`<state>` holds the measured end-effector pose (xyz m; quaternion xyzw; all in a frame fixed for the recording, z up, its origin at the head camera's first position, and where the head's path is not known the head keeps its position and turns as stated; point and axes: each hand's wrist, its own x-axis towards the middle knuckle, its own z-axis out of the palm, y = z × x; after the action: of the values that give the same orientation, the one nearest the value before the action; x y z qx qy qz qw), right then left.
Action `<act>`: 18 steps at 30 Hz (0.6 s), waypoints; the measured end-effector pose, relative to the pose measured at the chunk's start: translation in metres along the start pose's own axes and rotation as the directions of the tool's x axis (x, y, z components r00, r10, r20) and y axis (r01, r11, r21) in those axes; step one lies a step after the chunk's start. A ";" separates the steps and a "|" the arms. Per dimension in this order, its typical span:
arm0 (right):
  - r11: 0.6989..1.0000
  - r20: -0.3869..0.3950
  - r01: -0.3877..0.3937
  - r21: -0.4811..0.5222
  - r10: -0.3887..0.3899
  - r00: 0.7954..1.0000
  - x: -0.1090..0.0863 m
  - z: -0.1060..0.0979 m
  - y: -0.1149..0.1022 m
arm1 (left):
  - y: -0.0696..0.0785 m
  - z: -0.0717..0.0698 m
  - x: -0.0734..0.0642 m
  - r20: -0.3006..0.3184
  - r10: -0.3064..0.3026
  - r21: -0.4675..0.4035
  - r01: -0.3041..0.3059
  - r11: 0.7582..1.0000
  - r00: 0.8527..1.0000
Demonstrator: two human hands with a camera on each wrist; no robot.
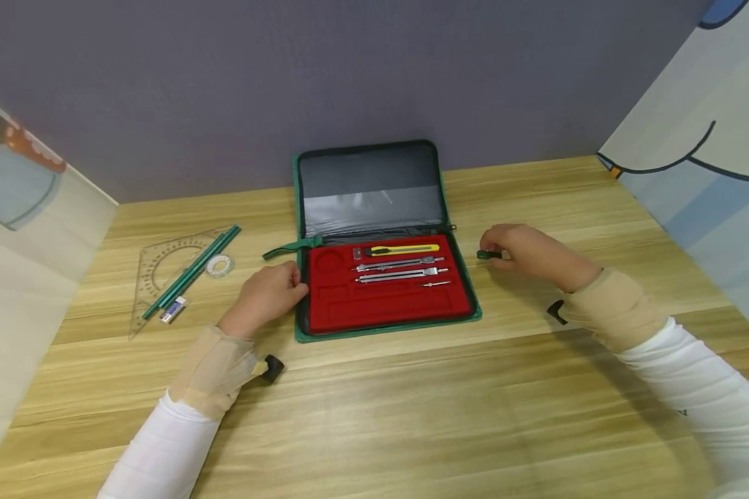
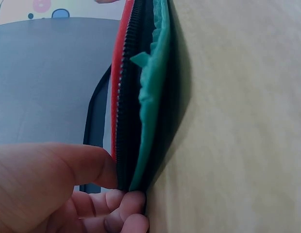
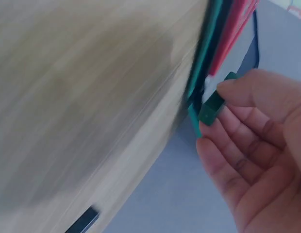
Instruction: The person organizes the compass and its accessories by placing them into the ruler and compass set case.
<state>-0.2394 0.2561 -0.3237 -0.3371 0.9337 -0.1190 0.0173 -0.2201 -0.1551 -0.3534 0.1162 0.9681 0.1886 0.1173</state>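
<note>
An open green zip case point(image 1: 474, 313) lies with its lid raised at the back. Its red tray point(image 1: 387, 315) holds a yellow utility knife point(image 1: 412, 249), two silver compass-like drawing instruments, the lower one point(image 1: 402, 275) the longer, and a small metal piece point(image 1: 435, 283). My left hand point(image 1: 268, 290) pinches the case's left edge, thumb above and fingers below, as the left wrist view shows. Right of the case, my right hand point(image 1: 517, 248) holds a small dark green block point(image 3: 212, 108) between thumb and fingers. What kind of thing the block is, I cannot tell.
At left on the wooden table point(image 1: 399, 416) lie a clear set square point(image 1: 145, 281), green pencils point(image 1: 190, 272), a tape roll point(image 1: 219, 265) and an eraser point(image 1: 174, 309). A green strap point(image 1: 290, 247) sticks out left of the case. A grey panel point(image 1: 274, 90) rises behind.
</note>
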 end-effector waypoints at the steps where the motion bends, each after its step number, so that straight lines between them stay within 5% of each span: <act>1: 1.000 0.007 0.005 0.005 -0.005 1.000 0.003 0.001 -0.004 | 0.000 0.000 0.000 -0.001 0.001 0.000 -0.001 1.000 1.000; 18: 0.994 0.097 0.093 0.063 -0.099 0.990 0.045 0.018 -0.054 | -0.001 0.000 0.001 -0.004 0.015 -0.003 -0.015 1.000 1.000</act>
<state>-0.2384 0.1831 -0.3261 -0.3867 0.9105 -0.1299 0.0680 -0.2209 -0.1560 -0.3544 0.1228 0.9671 0.1913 0.1140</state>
